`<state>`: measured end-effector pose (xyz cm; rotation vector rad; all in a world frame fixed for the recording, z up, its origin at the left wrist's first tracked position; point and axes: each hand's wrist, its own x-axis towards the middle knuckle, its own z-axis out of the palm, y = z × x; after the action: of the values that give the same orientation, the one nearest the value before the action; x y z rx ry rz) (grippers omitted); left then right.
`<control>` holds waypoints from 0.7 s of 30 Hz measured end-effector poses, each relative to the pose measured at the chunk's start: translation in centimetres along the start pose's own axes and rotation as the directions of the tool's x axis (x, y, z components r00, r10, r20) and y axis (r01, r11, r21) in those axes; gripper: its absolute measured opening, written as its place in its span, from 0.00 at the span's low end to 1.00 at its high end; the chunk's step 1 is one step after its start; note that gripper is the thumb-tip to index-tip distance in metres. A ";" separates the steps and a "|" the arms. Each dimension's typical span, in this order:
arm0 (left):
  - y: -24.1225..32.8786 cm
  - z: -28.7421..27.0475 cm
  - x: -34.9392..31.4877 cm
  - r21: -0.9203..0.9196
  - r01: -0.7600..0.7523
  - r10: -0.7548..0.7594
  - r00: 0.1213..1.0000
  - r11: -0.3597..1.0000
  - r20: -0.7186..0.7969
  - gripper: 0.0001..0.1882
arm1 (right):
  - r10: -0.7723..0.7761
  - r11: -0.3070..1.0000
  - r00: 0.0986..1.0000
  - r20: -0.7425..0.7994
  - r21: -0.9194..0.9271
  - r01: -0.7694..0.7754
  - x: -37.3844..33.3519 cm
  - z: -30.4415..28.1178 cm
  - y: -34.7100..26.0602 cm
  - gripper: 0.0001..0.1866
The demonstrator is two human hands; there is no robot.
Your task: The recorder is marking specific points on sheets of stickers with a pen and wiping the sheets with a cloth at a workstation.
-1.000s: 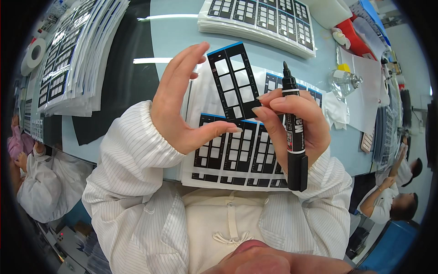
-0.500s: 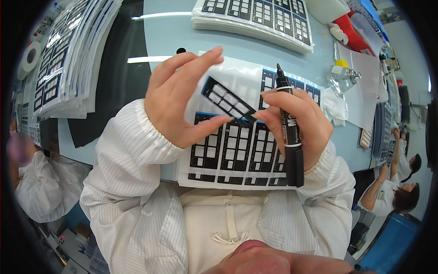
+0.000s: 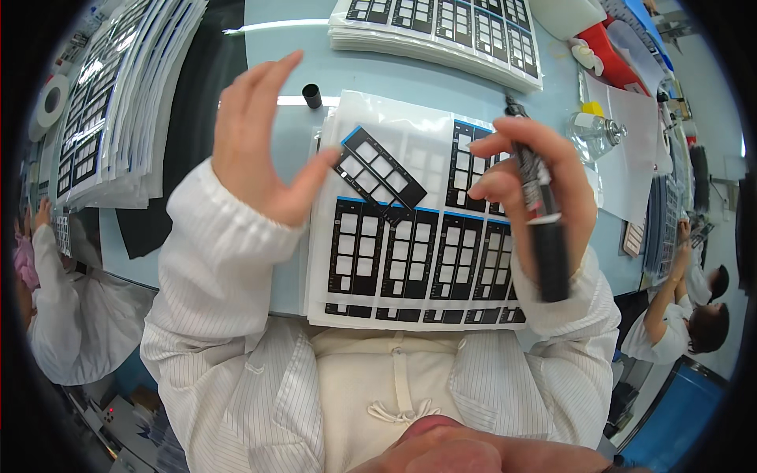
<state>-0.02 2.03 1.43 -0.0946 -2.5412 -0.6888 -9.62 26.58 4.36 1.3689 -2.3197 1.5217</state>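
Observation:
My left hand [image 3: 260,154] is open, its fingers stretched upward and its thumb near the upper left corner of a loose black label panel [image 3: 392,164]. That panel has white windows and a blue edge, and appears to rest tilted across the sheet of panels [image 3: 408,292] in front of me. My right hand [image 3: 561,169] holds a black marker pen [image 3: 538,189] between thumb and fingers, its uncapped tip pointing up and away. The pen is slightly blurred. A black pen cap [image 3: 312,95] stands on the table beyond the left hand.
A thick stack of panel sheets [image 3: 438,55] sits at the far side; another pile [image 3: 110,102] is at the left beside a tape roll [image 3: 52,98]. A glass bottle [image 3: 593,135] and a red bin [image 3: 611,55] stand at the right. Other people work at both sides.
Both hands have let go of the loose panel and moved apart, the left to the left and the right to the right with the marker. The panel now appears to lie on the sheet.

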 end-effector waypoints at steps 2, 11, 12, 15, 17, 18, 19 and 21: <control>-1.7 0.3 -0.3 0.106 0.163 -0.160 0.986 0.981 -0.038 0.35 | 0.326 0.877 0.939 0.110 0.335 -0.344 0.5 -0.7 -0.7 0.20; -4.7 3.7 1.0 0.040 0.314 -0.317 0.946 0.948 0.075 0.21 | 0.441 0.793 0.889 0.123 0.411 -0.450 2.1 0.1 -0.2 0.20; -4.8 3.7 0.9 0.085 0.251 -0.256 0.965 0.964 0.060 0.16 | 0.437 0.793 0.891 0.123 0.415 -0.446 2.4 0.5 -0.3 0.20; -4.5 3.2 1.2 -0.177 0.340 -0.336 0.940 0.924 0.051 0.10 | 0.440 0.751 0.884 0.159 0.475 -0.459 3.1 1.0 -0.2 0.15; -4.0 2.8 1.4 -0.144 0.197 -0.204 0.978 0.970 -0.042 0.10 | 0.429 0.761 0.896 0.117 0.487 -0.428 3.3 1.6 -0.2 0.13; -3.6 2.4 1.4 -0.097 0.060 -0.073 0.989 0.993 -0.132 0.10 | 0.416 0.769 0.905 0.083 0.499 -0.399 3.5 1.8 -0.3 0.12; -2.5 1.6 1.6 -0.114 -0.019 0.005 0.992 0.993 -0.125 0.13 | 0.417 0.753 0.903 0.102 0.517 -0.406 3.8 1.9 -0.5 0.12; -1.3 1.2 1.4 -0.205 -0.076 0.070 0.997 0.976 -0.038 0.15 | 0.388 0.759 0.919 0.068 0.542 -0.360 3.9 2.3 -0.6 0.12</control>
<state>-2.07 1.41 0.65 -0.2453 -2.4173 -0.9151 -10.68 22.24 5.45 0.9290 -2.3241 2.4606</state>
